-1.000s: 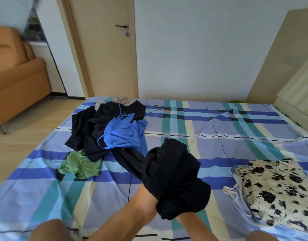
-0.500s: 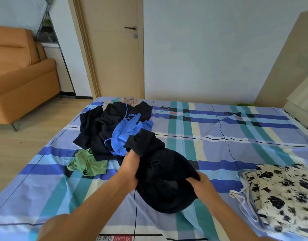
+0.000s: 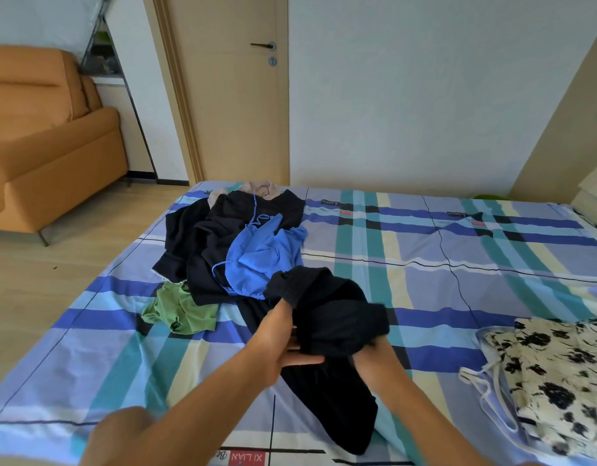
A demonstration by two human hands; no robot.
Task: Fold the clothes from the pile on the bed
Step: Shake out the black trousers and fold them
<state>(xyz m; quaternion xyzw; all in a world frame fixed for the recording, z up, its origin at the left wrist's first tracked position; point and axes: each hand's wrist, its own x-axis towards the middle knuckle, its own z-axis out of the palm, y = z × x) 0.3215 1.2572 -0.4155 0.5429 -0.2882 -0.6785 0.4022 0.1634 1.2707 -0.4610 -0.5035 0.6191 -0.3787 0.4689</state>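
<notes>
Both hands held the black garment just above the bed. The left hand gripped its bunched top, and the fingers of the right hand were curled up into the wad. Half a second before, it had been a tight ball; now a long tail had dropped onto the sheet. Beside it the floral garment lay folded, seemingly the only one done. Farther off, the pile waited, unfolded.

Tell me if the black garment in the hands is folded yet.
Not folded: the black garment is bunched up between the left hand and right hand, its lower part trailing crumpled onto the bed.
</notes>
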